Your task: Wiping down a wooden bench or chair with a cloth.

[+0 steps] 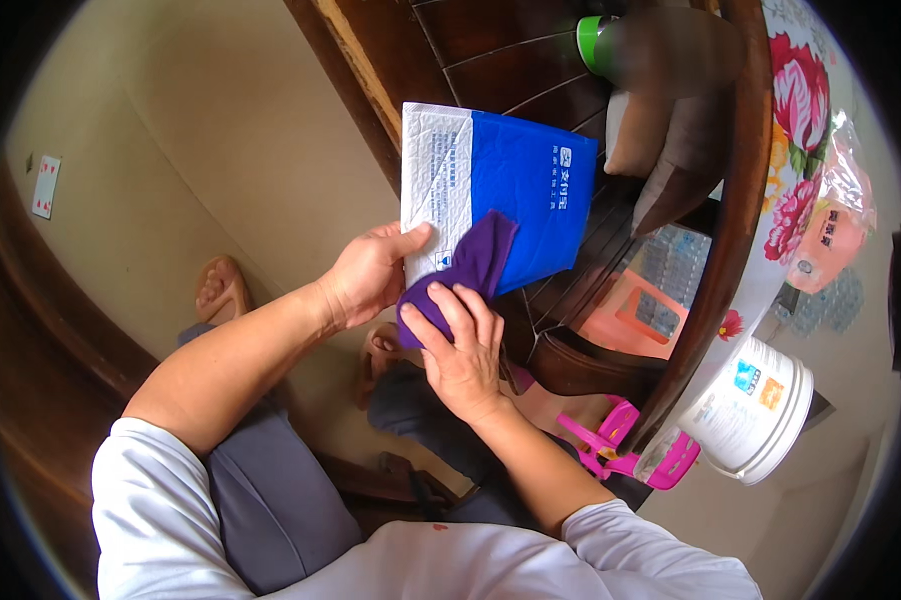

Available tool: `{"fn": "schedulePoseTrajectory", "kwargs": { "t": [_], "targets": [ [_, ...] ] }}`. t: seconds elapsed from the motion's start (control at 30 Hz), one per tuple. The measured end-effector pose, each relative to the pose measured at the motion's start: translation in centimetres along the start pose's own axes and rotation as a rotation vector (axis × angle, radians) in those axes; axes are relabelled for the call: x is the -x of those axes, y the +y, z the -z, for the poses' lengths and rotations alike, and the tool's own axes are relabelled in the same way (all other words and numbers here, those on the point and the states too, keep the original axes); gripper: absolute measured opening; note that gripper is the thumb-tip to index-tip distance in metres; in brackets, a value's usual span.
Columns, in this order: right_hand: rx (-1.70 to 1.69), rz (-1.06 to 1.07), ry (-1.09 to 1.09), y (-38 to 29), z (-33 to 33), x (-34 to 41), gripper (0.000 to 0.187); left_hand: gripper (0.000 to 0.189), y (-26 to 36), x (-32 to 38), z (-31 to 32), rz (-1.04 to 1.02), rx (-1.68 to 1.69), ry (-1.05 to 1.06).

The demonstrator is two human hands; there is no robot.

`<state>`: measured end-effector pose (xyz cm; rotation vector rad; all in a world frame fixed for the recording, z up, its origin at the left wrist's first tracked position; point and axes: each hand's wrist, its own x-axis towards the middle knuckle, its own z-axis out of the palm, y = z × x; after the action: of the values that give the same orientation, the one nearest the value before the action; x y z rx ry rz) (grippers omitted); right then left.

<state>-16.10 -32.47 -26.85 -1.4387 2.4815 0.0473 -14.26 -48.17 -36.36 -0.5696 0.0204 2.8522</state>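
Note:
A blue and white padded mailing envelope bearing print is held above the floor. My left hand grips its white lower-left edge, the thumb lying on the front face. A purple cloth is spread over the envelope's lower part. My right hand presses on the cloth with its fingers spread; its thumb is partly hidden, and so is the envelope's bottom corner under the cloth.
Beyond the envelope is a dark wooden bench with cushions. To the right are a floral table cover, a white plastic bucket and a pink plastic chair. A playing card lies on the floor at left.

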Motion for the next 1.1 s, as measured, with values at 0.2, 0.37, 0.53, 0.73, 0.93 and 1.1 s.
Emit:
{"fn": "schedulePoseTrajectory", "kwargs": {
  "t": [0.2,0.37,0.53,0.73,0.93,1.1],
  "targets": [
    [-0.390,-0.375,0.140,5.8,1.0,3.8,0.043,0.032,-0.7,-0.8,-0.3,0.106,-0.556,0.095],
    [-0.621,-0.700,0.713,12.9,2.7,1.1,0.054,0.056,-1.8,-3.6,-4.9,-0.077,-1.321,-0.004],
    [-0.295,-0.419,0.309,16.0,-0.8,-7.6,0.058,0.046,2.9,-2.3,-6.4,-0.750,-1.532,0.290],
    [-0.763,-0.875,0.499,26.6,-1.2,-16.7,0.058,0.041,8.1,0.2,-1.7,-1.089,-1.780,0.447],
    [-0.561,-0.406,0.567,20.3,0.3,-29.4,0.062,0.048,7.8,-0.6,-0.8,-1.077,-2.250,0.290],
    [-0.532,-0.293,0.543,12.3,-2.5,-25.6,0.063,0.050,8.1,0.7,1.2,-1.070,-2.222,0.302]
  ]
}}
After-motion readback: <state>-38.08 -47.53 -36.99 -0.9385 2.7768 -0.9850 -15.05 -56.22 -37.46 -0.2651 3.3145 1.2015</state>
